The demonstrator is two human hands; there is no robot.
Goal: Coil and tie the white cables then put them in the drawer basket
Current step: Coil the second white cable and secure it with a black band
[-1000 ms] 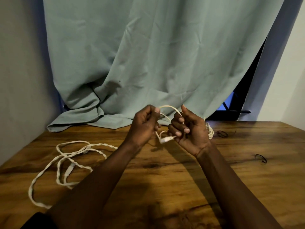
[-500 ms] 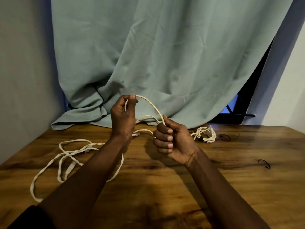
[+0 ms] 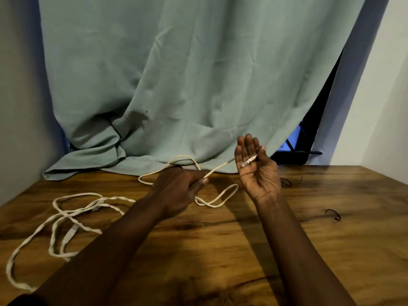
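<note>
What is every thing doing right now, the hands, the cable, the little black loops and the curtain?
left hand: closed, pinching the white cable.
right hand: open, palm up, plug end under its thumb.
white cable: uncoiled, sprawled on the table.
black ties: loose, unused.
curtain: hanging, bunched on the table.

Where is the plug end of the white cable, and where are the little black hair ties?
plug end [image 3: 248, 161], head view, connector lying across the open right palm.
near black tie [image 3: 333, 214], head view, its loop on the table.
far black tie [image 3: 286, 182], head view, its loop beside the wrist.
</note>
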